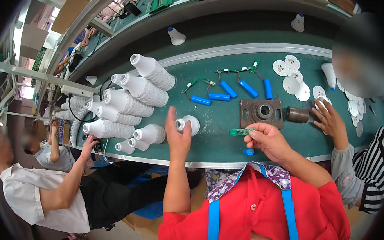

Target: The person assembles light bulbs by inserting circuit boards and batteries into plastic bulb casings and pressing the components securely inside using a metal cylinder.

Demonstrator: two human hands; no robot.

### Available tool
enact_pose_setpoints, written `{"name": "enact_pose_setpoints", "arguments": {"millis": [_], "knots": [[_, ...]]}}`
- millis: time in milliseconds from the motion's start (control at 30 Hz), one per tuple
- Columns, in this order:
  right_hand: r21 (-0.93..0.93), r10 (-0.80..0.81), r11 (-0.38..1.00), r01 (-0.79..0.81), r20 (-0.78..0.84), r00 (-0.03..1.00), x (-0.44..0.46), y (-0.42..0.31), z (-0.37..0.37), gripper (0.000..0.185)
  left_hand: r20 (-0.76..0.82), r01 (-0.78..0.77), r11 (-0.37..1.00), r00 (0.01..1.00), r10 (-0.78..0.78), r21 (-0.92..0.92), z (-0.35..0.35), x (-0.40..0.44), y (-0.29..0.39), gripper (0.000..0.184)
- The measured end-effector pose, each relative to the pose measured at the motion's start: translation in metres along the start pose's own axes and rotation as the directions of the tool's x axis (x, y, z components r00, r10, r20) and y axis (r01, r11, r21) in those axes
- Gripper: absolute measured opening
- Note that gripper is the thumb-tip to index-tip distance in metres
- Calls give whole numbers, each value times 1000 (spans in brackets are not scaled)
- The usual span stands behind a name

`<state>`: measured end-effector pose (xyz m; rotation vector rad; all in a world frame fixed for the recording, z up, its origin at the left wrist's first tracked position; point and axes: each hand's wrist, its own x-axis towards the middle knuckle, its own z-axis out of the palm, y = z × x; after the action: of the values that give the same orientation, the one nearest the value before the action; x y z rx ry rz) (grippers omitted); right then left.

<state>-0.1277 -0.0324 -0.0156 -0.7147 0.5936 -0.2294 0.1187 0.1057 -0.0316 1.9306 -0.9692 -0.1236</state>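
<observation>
My right hand [267, 141] pinches a small green circuit board [240, 132] in front of the metal block. A blue cylinder [248, 152] hangs just below that board, seen nearly end on. My left hand [178, 132] is upright with its fingers apart, right beside a white cone-shaped housing [189, 125] on the green table [212, 151]. Whether its fingers touch the housing cannot be made out. Ahead lie several blue cylinders [218, 96] wired to small green boards [234, 70]. The brown metal block [261, 113] has a round ring on top.
Stacked white housings [129, 101] stand at the left. A metal cylinder [298, 114] lies right of the block, near a co-worker's hand [330, 119] and white discs [296, 82]. A person in a white shirt [42, 194] reaches in at left. A metal rail [231, 51] runs behind.
</observation>
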Motion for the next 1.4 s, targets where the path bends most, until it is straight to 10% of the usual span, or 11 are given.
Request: {"name": "enact_pose_setpoints", "arguments": {"millis": [633, 1167, 1400], "knots": [[225, -25, 974, 7, 78, 997, 62, 45, 17, 19, 149, 359, 875, 933, -328, -323, 18, -19, 36, 22], [-68, -61, 996, 58, -43, 997, 35, 40, 8, 22, -62, 78, 971, 994, -94, -227, 10, -15, 42, 22], [132, -52, 990, 50, 9, 999, 28, 42, -5, 20, 37, 83, 974, 996, -77, -209, 20, -22, 39, 25]]}}
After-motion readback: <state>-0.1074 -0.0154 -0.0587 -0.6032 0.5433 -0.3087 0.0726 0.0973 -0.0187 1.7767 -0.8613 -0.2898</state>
